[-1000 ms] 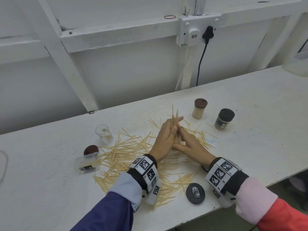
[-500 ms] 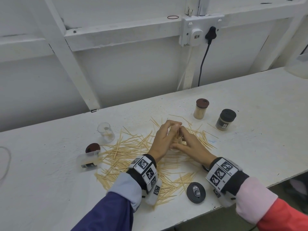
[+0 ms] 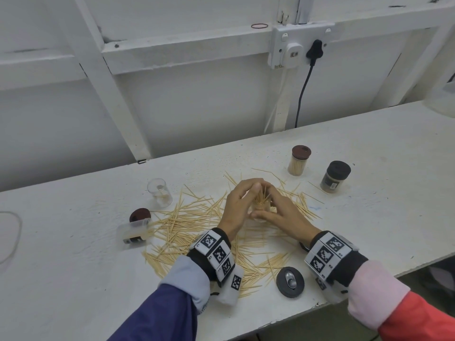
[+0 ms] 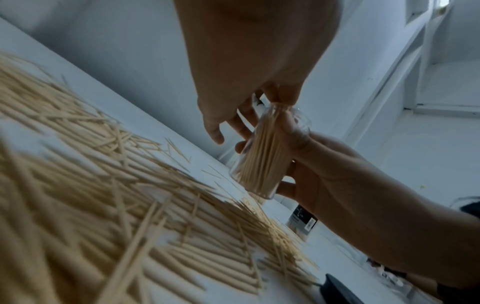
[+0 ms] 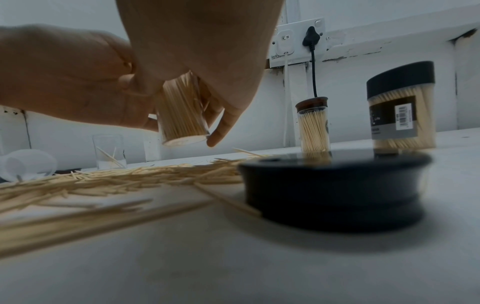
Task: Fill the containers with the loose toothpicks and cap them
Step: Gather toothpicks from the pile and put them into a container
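1. Head view: both hands meet over the scattered toothpicks (image 3: 187, 217) on the worktop (image 3: 369, 148); the right hand (image 3: 278, 212) wraps a clear container (image 3: 261, 212), apparently steadying it for loading.
2. Left wrist view: the left hand (image 4: 246, 61) pinches the bundle's tips at the container's mouth, fingers (image 4: 215, 131) partly curled.
3. Right wrist view: the container hangs tilted above the worktop, its black cap (image 5: 335, 185) lying nearby, ready for capping.

Your two hands meet around one clear container (image 4: 262, 156) packed with toothpicks.

Your right hand (image 4: 345, 185) wraps the container from the side, thumb across its upper wall, holding it tilted and lifted off the table (image 4: 109, 96). Directly above that grip, your left hand (image 4: 249, 61) comes down with fingertips pinched on the toothpick tips at the mouth. Below the grip, loose toothpicks (image 4: 124, 205) lie scattered, blurred nearest you.
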